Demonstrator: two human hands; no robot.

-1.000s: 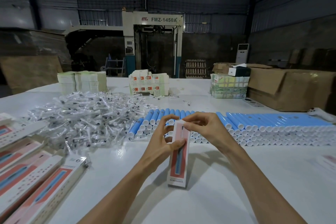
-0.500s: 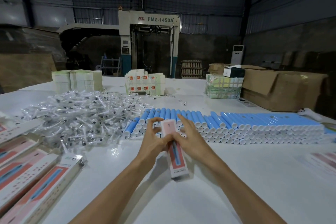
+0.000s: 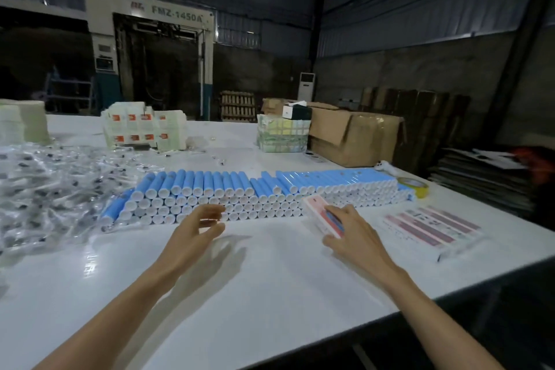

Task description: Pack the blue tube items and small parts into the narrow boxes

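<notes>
Here, the right hand (image 3: 357, 237) grips a narrow pink-and-white cardboard box (image 3: 319, 213) by its near end. The long axis of the box runs away from the person and slightly leftward, and its far end points at the stacked blue plastic tubes (image 3: 228, 186), whose white caps face the person. The left hand (image 3: 195, 228) hovers over the white table (image 3: 270, 264) with fingers loosely spread, holding nothing. At the left lies a heap of small parts in clear bags (image 3: 45, 189).

narrow box (image 3: 319, 211) | near end under right hand (image 3: 357, 237) | print seemingly blurred

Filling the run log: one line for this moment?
right hand holds narrow box | left hand open, empty | blue tubes stacked behind
</notes>
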